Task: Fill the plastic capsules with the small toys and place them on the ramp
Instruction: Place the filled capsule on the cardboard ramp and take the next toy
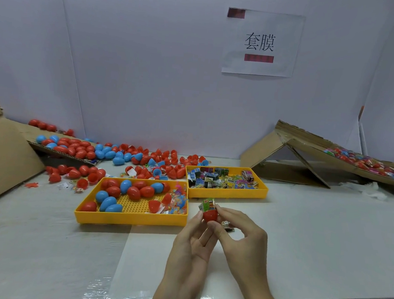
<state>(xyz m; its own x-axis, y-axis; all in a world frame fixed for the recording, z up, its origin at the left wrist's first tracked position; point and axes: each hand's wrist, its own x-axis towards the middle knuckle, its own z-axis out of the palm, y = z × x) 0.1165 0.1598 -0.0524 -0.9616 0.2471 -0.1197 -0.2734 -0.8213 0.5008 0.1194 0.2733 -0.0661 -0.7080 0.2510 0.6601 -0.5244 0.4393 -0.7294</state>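
Left hand (194,240) and right hand (243,241) meet over the near table. Both pinch one red egg-shaped plastic capsule half (210,216) between thumb and fingertips, the other fingers loosely curled. A small toy in a glossy green-and-red printed wrapper (207,205) stands out of the open mouth, with the right forefinger at its edge. Not fully seated, by the look.

Handling, judged: the shell is light, thin, stiff and smooth, so likely slippery. Best held round the widest band near the rim, not at the tip. The wrapper is soft and crinkly and may spring back, so press from the top, then cap. A hard squeeze could flex the rim and spoil the snap fit.

- Just under the right thumb: a second small dark printed packet (227,225) on the white table (302,226).
- Just beyond the left fingertips: a yellow perforated plastic tray (130,220) of red and blue capsules.
- Beyond the right hand: a second yellow plastic tray (225,195) of printed packets.
- Well off to the right: a brown cardboard ramp (313,145) with filled capsules (363,161) lying on it.

Writing: a white paper sheet (259,42) on the wall, high above the hands, reads "套膜". Its two red blocks are illegible, and the wrapper print is too small to read.
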